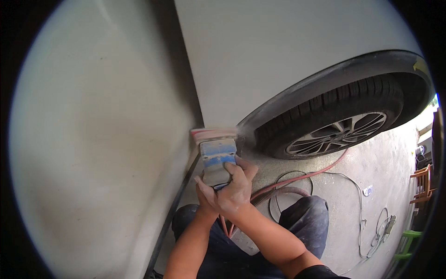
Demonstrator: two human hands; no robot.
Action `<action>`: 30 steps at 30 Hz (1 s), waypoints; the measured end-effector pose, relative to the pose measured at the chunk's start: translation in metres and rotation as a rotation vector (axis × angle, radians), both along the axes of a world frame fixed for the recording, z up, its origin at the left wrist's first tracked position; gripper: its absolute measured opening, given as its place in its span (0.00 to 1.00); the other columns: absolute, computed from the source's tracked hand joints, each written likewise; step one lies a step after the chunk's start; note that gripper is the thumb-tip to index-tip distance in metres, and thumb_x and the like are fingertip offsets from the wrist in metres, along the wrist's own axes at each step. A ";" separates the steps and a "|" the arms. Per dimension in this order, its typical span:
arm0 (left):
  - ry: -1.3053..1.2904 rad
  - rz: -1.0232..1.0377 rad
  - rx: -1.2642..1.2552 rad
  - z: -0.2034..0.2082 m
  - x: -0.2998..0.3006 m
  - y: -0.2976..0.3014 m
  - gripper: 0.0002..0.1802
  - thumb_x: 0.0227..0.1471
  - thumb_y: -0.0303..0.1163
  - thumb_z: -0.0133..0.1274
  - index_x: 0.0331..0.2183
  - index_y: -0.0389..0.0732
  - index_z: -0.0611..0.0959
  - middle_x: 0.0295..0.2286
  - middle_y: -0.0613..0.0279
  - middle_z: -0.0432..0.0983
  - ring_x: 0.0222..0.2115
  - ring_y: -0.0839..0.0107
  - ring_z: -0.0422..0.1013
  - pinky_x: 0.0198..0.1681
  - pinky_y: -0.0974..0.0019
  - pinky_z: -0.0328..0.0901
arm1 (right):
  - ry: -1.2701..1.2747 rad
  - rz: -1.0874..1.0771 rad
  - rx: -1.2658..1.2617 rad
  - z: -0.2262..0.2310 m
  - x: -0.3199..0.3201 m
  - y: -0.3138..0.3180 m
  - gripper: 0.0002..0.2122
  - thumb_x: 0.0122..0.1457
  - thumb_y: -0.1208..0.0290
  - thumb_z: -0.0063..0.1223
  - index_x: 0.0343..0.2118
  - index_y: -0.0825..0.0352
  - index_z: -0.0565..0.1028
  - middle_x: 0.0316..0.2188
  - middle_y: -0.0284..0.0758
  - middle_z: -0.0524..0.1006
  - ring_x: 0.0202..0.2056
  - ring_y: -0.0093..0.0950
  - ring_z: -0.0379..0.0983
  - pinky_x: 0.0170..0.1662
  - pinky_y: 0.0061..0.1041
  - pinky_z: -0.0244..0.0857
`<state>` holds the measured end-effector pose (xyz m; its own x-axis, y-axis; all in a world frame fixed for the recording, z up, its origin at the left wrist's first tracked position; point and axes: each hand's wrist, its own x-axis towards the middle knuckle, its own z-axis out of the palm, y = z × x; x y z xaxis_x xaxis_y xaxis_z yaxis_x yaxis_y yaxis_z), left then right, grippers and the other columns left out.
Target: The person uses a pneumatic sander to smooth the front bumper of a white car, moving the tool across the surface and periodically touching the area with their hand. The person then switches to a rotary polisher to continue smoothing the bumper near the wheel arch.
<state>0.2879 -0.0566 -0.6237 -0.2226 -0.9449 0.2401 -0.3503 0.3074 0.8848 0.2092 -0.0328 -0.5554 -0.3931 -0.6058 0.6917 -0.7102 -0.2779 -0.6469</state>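
Both my hands are on a dusty power sander [219, 173] with blue bands and a reddish pad edge. The pad meets the lower corner of a grey car panel [278, 51], just in front of the wheel arch; its edge is blurred. My right hand [234, 193], coated with pale dust, wraps its fingers around the sander's right side and near end. From the left, my left hand [204, 191] grips the near end; most of its fingers are hidden behind the tool and the right hand. A reddish hose [268, 187] and a ribbed hose [285, 190] run near the sander.
A large pale car door panel [93, 121] fills the left side. Right of the sander stands a tire with an alloy wheel [337, 135] under a dark arch trim [325, 76]. Cables [361, 223] lie on the concrete floor. A green stool [408, 244] and wooden chair [422, 183] stand far right.
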 end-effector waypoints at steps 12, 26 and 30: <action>0.009 0.004 0.072 -0.021 0.002 0.007 0.25 0.53 0.39 0.61 0.48 0.34 0.75 0.41 0.42 0.79 0.42 0.48 0.76 0.44 0.51 0.71 | -0.114 0.041 0.132 -0.025 -0.001 0.004 0.40 0.38 0.65 0.81 0.52 0.73 0.66 0.47 0.54 0.69 0.45 0.49 0.69 0.46 0.44 0.68; 0.128 -0.579 0.377 -0.006 -0.061 0.104 0.31 0.48 0.37 0.65 0.50 0.33 0.73 0.41 0.34 0.77 0.44 0.38 0.75 0.45 0.47 0.71 | -0.167 -0.025 0.398 -0.003 -0.098 0.105 0.46 0.40 0.72 0.76 0.61 0.70 0.55 0.50 0.47 0.65 0.51 0.39 0.66 0.56 0.39 0.60; -0.047 -0.656 0.331 0.008 -0.076 0.105 0.24 0.52 0.29 0.57 0.48 0.31 0.69 0.35 0.36 0.76 0.35 0.38 0.75 0.37 0.44 0.70 | -0.465 -0.202 0.514 -0.013 -0.121 0.116 0.42 0.45 0.75 0.71 0.62 0.70 0.56 0.52 0.44 0.66 0.54 0.35 0.65 0.61 0.35 0.57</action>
